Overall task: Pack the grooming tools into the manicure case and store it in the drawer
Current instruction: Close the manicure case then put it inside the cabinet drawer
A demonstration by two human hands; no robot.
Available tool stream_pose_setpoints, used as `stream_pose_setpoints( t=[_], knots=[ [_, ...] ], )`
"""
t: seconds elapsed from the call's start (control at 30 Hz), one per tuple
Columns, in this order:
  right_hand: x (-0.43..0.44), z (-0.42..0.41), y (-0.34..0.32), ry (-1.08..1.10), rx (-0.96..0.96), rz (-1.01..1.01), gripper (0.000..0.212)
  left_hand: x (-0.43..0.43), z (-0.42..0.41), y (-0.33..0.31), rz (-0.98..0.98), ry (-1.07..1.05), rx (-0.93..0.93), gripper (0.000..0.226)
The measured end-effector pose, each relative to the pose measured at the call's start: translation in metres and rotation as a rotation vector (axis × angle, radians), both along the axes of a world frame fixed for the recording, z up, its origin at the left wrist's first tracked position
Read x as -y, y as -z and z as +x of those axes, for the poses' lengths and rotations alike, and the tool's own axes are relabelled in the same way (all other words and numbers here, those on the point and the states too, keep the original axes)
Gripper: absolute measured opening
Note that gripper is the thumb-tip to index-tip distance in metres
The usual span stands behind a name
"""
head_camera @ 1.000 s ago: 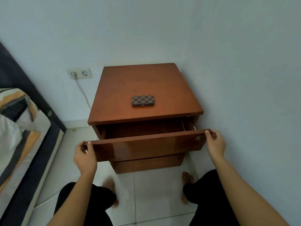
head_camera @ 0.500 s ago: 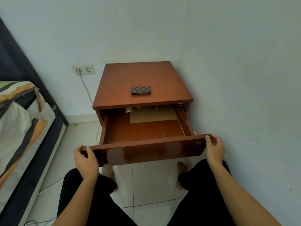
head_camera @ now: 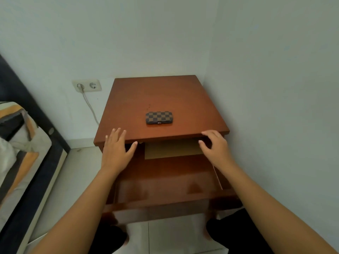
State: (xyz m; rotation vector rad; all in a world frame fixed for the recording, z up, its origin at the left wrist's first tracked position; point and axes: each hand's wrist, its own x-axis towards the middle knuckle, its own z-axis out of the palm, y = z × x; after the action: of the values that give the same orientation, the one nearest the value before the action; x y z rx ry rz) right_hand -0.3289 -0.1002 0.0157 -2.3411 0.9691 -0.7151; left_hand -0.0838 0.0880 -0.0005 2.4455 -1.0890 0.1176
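Note:
The closed manicure case (head_camera: 158,117), brown and black checkered, lies flat near the front middle of the wooden nightstand top (head_camera: 165,96). Below it the drawer (head_camera: 165,182) is pulled far out, and a piece of brown cardboard (head_camera: 173,149) rests at its back. My left hand (head_camera: 117,151) hovers open at the front left edge of the top, fingers spread, holding nothing. My right hand (head_camera: 215,146) is raised at the front right edge with its fingers loosely curled and apart, empty. Both hands are a short way in front of the case.
The nightstand stands in a corner, with a white wall (head_camera: 275,107) close on its right. A wall socket (head_camera: 87,85) with a cable plugged in is on the left. A bed (head_camera: 22,153) with striped bedding runs along the left side. My legs (head_camera: 225,233) are under the drawer front.
The drawer has come further out. Both hands have let go of the drawer front and moved up to the front edge of the nightstand top.

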Motion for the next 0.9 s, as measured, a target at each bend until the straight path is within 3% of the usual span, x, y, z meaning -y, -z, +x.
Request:
stream_pose_setpoints(
  t=[0.13,0.4,0.57,0.9],
  knots=[
    [0.012,0.082,-0.013,-0.221,-0.144,-0.1,0.047,0.035,0.031,0.0,0.052,-0.039,-0.025,0.073],
    [0.046,0.193,0.001,-0.389,-0.392,-0.144,0.067,0.072,0.084,0.011,0.214,0.017,0.03,0.081],
    [0.057,0.208,0.008,-0.415,-0.426,-0.213,0.069,0.073,0.088,0.025,0.324,0.006,0.009,0.077],
    [0.005,0.162,0.014,-0.382,-0.377,-0.25,0.069,0.069,0.087,0.021,0.281,0.023,-0.017,0.078]
  ],
)
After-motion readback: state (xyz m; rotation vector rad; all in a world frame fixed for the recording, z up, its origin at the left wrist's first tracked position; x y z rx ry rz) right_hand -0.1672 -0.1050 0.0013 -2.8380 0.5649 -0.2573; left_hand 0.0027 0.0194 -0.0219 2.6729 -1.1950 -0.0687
